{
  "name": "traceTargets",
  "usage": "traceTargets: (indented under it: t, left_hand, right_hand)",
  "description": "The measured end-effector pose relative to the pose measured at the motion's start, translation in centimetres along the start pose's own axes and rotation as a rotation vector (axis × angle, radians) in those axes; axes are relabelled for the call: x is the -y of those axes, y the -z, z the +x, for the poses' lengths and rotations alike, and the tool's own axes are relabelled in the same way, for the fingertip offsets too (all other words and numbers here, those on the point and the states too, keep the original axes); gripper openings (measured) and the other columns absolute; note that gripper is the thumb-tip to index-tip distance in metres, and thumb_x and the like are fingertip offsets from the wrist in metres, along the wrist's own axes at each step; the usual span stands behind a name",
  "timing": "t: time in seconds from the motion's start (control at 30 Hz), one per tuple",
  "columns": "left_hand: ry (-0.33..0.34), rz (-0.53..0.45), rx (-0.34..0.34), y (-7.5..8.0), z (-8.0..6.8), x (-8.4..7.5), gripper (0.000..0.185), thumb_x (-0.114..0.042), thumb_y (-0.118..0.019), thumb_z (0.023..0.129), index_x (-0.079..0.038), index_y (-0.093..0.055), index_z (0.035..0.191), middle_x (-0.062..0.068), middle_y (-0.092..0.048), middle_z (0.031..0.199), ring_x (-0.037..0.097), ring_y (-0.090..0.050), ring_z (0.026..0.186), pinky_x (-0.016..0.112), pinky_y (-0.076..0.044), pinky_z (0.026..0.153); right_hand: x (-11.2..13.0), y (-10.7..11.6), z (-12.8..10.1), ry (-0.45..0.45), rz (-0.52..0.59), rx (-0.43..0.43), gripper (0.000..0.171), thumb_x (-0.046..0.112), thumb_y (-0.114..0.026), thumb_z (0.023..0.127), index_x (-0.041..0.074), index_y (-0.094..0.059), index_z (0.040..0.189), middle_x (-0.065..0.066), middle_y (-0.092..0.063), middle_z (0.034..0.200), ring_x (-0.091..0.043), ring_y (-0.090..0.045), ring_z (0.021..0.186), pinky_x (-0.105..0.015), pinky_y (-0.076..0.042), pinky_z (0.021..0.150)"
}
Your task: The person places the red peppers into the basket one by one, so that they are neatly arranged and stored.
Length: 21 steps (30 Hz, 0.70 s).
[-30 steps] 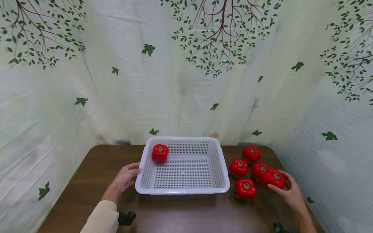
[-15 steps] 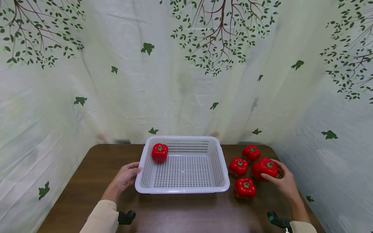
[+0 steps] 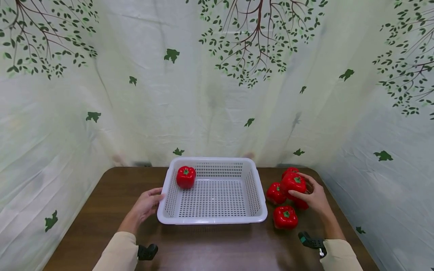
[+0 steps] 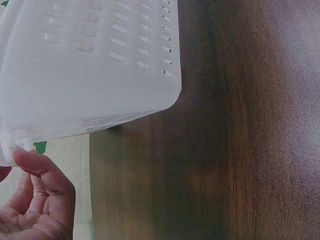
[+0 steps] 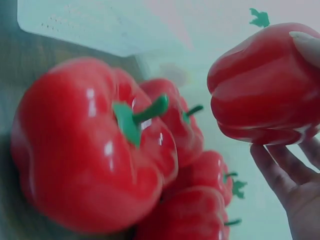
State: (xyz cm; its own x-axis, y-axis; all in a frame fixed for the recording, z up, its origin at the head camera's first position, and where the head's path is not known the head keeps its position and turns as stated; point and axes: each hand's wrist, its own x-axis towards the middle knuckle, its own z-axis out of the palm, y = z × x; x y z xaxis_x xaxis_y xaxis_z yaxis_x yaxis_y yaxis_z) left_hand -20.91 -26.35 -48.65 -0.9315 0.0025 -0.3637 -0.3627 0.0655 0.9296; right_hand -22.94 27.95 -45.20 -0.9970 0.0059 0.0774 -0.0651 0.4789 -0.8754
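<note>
My right hand (image 3: 317,194) grips a red bell pepper (image 3: 292,183) by its sides, fingers behind and thumb in front. In the right wrist view this bell pepper (image 5: 265,85) is lifted clear of several others. One standing bell pepper (image 3: 285,217) is nearest the table's front; the rest are partly hidden behind the held one. My left hand (image 3: 147,205) holds the left rim of a white perforated plastic basket (image 3: 211,221), thumb against the rim in the left wrist view. Inside the basket, one red bell pepper (image 3: 185,177) stands in the back left corner.
The basket stands mid-table on a brown wooden table (image 3: 217,248), with the loose bell peppers close to its right side. A pale curtain (image 3: 203,98) with printed leaves and branches hangs behind the table and at both sides.
My right hand has carried its bell pepper up, left and away from me, from the right of the group to over it. The left hand and basket have stayed put.
</note>
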Motion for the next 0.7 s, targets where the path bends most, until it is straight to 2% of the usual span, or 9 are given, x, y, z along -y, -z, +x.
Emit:
traceTargets:
  t: [0.27, 0.5, 0.7]
  left_hand:
    - [0.006, -0.008, -0.006, 0.0, 0.0, 0.0, 0.055, -0.022, -0.055, 0.099, 0.003, -0.035, 0.144, 0.028, -0.047, 0.134, 0.032, -0.061, 0.107, 0.048, -0.053, 0.087]
    - [0.004, -0.007, -0.009, -0.3, 0.2, 0.2, 0.054, -0.023, -0.055, 0.099, 0.001, -0.036, 0.143, 0.027, -0.047, 0.135, 0.030, -0.060, 0.105, 0.046, -0.052, 0.088]
    - [0.003, -0.014, -0.023, 0.0, 0.2, 0.4, 0.054, -0.023, -0.056, 0.098, 0.002, -0.037, 0.142, 0.027, -0.049, 0.133, 0.028, -0.062, 0.103, 0.046, -0.053, 0.087]
  right_hand:
    - [0.6, -1.9, 1.8, 0.036, 0.045, 0.059, 0.076, 0.023, -0.076, 0.084, 0.008, -0.034, 0.145, -0.022, -0.044, 0.137, -0.039, -0.047, 0.118, -0.038, -0.053, 0.086]
    - [1.8, -3.4, 3.1, -0.005, 0.090, 0.111, 0.084, 0.024, -0.079, 0.080, 0.011, -0.031, 0.147, -0.020, -0.041, 0.142, -0.040, -0.045, 0.122, -0.048, -0.051, 0.091]
    - [2.8, -5.2, 4.1, -0.040, 0.102, 0.137, 0.088, 0.028, -0.081, 0.078, 0.012, -0.030, 0.148, -0.019, -0.040, 0.142, -0.041, -0.043, 0.125, -0.050, -0.049, 0.092]
